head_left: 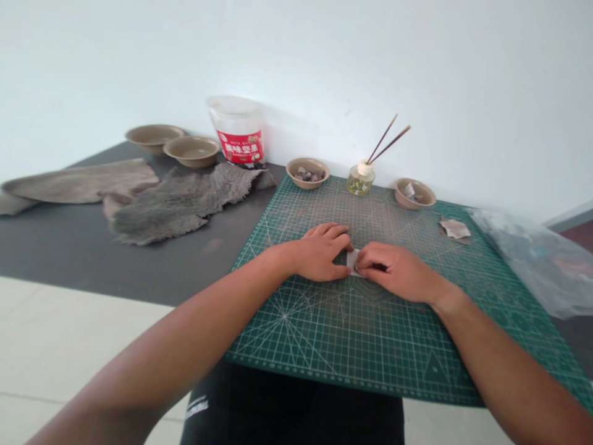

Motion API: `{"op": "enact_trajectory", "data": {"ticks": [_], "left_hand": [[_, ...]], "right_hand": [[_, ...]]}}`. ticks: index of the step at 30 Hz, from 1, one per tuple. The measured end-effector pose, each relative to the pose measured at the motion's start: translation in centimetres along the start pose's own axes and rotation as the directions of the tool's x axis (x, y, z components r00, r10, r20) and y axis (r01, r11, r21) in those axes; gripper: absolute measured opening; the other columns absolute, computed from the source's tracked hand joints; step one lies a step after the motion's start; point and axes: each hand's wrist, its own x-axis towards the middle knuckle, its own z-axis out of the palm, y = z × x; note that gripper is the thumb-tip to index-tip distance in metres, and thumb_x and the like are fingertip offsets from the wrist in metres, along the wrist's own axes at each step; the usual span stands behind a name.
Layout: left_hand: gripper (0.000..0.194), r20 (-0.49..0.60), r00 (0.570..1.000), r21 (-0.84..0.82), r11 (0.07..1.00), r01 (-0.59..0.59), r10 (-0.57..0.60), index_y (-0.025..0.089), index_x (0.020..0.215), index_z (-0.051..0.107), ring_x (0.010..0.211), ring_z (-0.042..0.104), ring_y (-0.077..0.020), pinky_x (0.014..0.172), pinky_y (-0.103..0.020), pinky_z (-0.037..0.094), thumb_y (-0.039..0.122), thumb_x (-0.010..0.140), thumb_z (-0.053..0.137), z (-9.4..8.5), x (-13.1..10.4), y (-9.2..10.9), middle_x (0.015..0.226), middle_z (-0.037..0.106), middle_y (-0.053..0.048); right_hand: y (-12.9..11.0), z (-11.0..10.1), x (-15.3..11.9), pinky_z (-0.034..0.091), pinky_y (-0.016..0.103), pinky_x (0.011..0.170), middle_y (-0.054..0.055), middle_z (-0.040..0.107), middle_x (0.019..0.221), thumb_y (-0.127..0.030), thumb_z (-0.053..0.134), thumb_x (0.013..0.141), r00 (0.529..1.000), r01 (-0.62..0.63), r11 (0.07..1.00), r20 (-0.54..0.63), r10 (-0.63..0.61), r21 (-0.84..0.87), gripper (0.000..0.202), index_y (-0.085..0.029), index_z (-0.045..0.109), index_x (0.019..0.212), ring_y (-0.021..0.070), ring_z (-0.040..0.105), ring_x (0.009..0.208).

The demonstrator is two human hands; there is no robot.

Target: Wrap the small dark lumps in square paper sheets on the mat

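A small square of white paper (352, 262) lies on the green cutting mat (315, 334). My left hand (325, 253) rests flat at its left side, fingers apart, with thumb and forefinger touching the square's edge. Over the right part of the paper, my right hand (393, 269) is closed in a pinch. Its fingertips meet at the paper, and whatever they hold is mostly hidden.
Along the mat's back edge stand a bowl of brownish lumps (308, 173), a reed diffuser (361, 178) and a bowl with small scraps (415, 193). Scraps (454, 228) and a plastic bag (532, 253) lie right. Left are grey hide pieces (171, 204), two bowls (192, 151) and a plastic tub (238, 133).
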Motion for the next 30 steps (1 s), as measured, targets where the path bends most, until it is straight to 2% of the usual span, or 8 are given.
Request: {"op": "enact_trajectory", "data": {"ticks": [3, 7, 9, 14, 19, 24, 28, 30], "left_hand": [[0.054, -0.011, 1.000, 0.008, 1.000, 0.012, -0.012, 0.025, 0.133, 0.050, 0.152, 0.013, -0.0341, 0.120, -0.053, 0.017, 0.054, 0.088, 0.055, 0.00, 0.01, 0.06, 0.163, 0.023, -0.012], [0.054, -0.012, 1.000, 0.009, 1.000, 0.018, -0.018, 0.024, 0.132, 0.050, 0.152, 0.014, -0.0345, 0.120, -0.053, 0.018, 0.054, 0.088, 0.056, 0.00, -0.03, 0.14, 0.162, 0.024, -0.012], [0.054, 0.000, 1.000, 0.009, 1.000, 0.011, -0.011, 0.024, 0.133, 0.050, 0.152, 0.013, -0.0345, 0.120, -0.052, 0.018, 0.054, 0.088, 0.056, 0.00, -0.04, 0.13, 0.162, 0.024, -0.012], [0.054, -0.013, 1.000, 0.022, 1.000, 0.018, -0.017, 0.025, 0.133, 0.050, 0.151, 0.014, -0.0343, 0.120, -0.052, 0.017, 0.054, 0.089, 0.055, 0.11, 0.01, 0.02, 0.163, 0.022, -0.012], [0.055, 0.004, 1.000, 0.008, 1.000, 0.014, -0.014, 0.025, 0.133, 0.050, 0.152, 0.013, -0.0337, 0.120, -0.052, 0.017, 0.055, 0.087, 0.056, 0.03, 0.01, 0.05, 0.163, 0.023, -0.011], [0.054, -0.011, 1.000, 0.024, 1.000, 0.019, -0.019, 0.025, 0.133, 0.049, 0.152, 0.013, -0.0332, 0.120, -0.052, 0.017, 0.055, 0.088, 0.054, 0.06, 0.03, 0.03, 0.163, 0.022, -0.011], [0.054, -0.006, 1.000, 0.023, 1.000, 0.019, -0.018, 0.026, 0.133, 0.049, 0.152, 0.013, -0.0334, 0.121, -0.052, 0.017, 0.055, 0.088, 0.055, 0.13, 0.02, 0.03, 0.163, 0.022, -0.010], [0.054, 0.004, 1.000, 0.023, 1.000, 0.011, -0.011, 0.025, 0.134, 0.049, 0.152, 0.013, -0.0337, 0.121, -0.052, 0.017, 0.055, 0.088, 0.054, 0.11, 0.01, 0.05, 0.163, 0.022, -0.011]], "right_hand": [[0.29, -0.15, 0.04, 0.047, 0.034, 0.082, 0.003, 0.067, 0.094, -0.020, 0.058, 0.094, 0.992, -0.081, 0.993, -0.106, 0.071, -0.088, 0.011, -0.021, 0.066, 0.087, 0.0187, 0.062, 0.089], [0.23, -0.46, -0.20, 0.048, 0.033, 0.082, 0.002, 0.068, 0.094, -0.021, 0.062, 0.092, 0.999, -0.019, 1.000, 0.049, 0.020, -0.014, 0.010, -0.022, 0.067, 0.084, 0.0178, 0.064, 0.089], [0.00, -0.24, -0.19, 0.048, 0.031, 0.083, 0.002, 0.068, 0.096, -0.020, 0.062, 0.092, 0.997, 0.002, 1.000, 0.071, -0.004, 0.031, 0.009, -0.022, 0.068, 0.086, 0.0171, 0.064, 0.091], [0.58, -0.37, 0.14, 0.047, 0.033, 0.079, 0.003, 0.066, 0.091, -0.020, 0.061, 0.092, 0.991, -0.106, 0.989, -0.092, 0.096, -0.107, 0.010, -0.021, 0.068, 0.085, 0.0185, 0.063, 0.086], [0.64, -0.39, -0.08, 0.048, 0.031, 0.080, 0.001, 0.067, 0.095, -0.020, 0.064, 0.090, 0.998, 0.013, 1.000, 0.054, -0.013, -0.004, 0.009, -0.023, 0.068, 0.083, 0.0169, 0.064, 0.088], [0.76, 0.00, 0.16, 0.047, 0.033, 0.081, 0.003, 0.067, 0.095, -0.019, 0.059, 0.092, 0.993, -0.064, 0.993, -0.104, 0.053, -0.104, 0.010, -0.022, 0.068, 0.087, 0.0189, 0.063, 0.089], [0.40, -0.09, -0.03, 0.047, 0.031, 0.080, 0.002, 0.066, 0.094, -0.020, 0.061, 0.092, 1.000, -0.011, 0.997, 0.014, 0.012, -0.076, 0.009, -0.022, 0.067, 0.085, 0.0178, 0.063, 0.088], [0.02, 0.17, -0.07, 0.047, 0.030, 0.081, 0.002, 0.067, 0.100, -0.021, 0.059, 0.094, 1.000, 0.013, 0.997, 0.021, -0.012, -0.079, 0.010, -0.023, 0.067, 0.089, 0.0171, 0.063, 0.090]]}}
